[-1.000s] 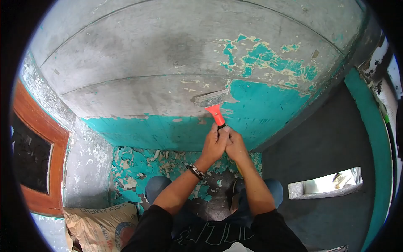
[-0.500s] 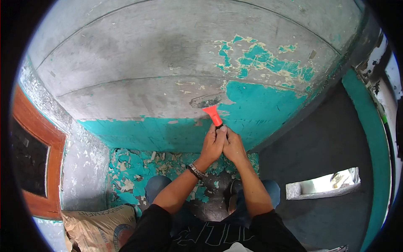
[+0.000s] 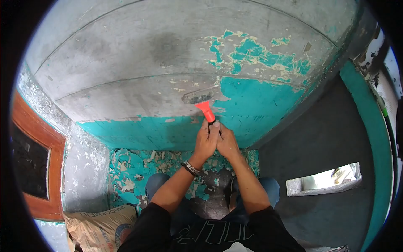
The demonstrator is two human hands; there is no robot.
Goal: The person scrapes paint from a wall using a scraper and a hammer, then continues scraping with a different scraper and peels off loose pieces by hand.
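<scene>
Both my hands are wrapped around the handle of a red paint scraper (image 3: pixel 205 111), held out in front of me. My left hand (image 3: pixel 205 140), with a bracelet on its wrist, grips from the left side. My right hand (image 3: pixel 227 140) closes on the handle from the right, against the left hand. The scraper's wide blade rests at the wall, over a patch of bare grey plaster. Teal paint (image 3: pixel 256 101) still covers the wall to the right of the blade and in a band below it. The hands hide most of the dark lower handle.
Peeled paint flakes (image 3: pixel 130 168) litter the floor at the wall's foot. A paper cement sack (image 3: pixel 100 227) lies at lower left, near a brown wooden frame (image 3: pixel 55 168). At right, a dark wall (image 3: pixel 323 143) has a bright slot opening (image 3: pixel 325 182).
The scraper and both hands have shifted slightly left and up along the wall. My grip on the handle looks the same.
</scene>
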